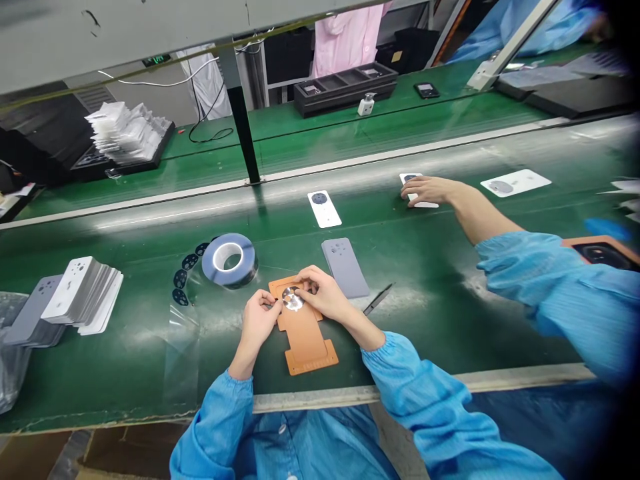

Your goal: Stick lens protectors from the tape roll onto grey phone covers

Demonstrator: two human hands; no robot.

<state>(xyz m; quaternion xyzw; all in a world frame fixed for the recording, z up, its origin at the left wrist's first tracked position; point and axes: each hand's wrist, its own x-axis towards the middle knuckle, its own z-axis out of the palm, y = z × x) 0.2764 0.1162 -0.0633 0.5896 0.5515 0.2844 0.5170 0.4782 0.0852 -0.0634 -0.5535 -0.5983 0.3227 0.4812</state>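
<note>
A round silver disc with cut-outs lies at the upper end of an orange fixture plate. My left hand pinches at the disc's left edge, thumb and fingertips together. From the other side, my right hand grips its right edge with bent fingers, partly covering the plate. Just beyond my right hand lies a grey phone-shaped panel, and a dark knife-like tool rests near my right wrist. To the left stands a roll of blue film tape with dark round stickers on its unrolled strip.
A co-worker's hand touches a white panel at the right. Another white panel lies ahead, and one more farther right. Stacked white panels stand left. A black post rises beyond the green belt.
</note>
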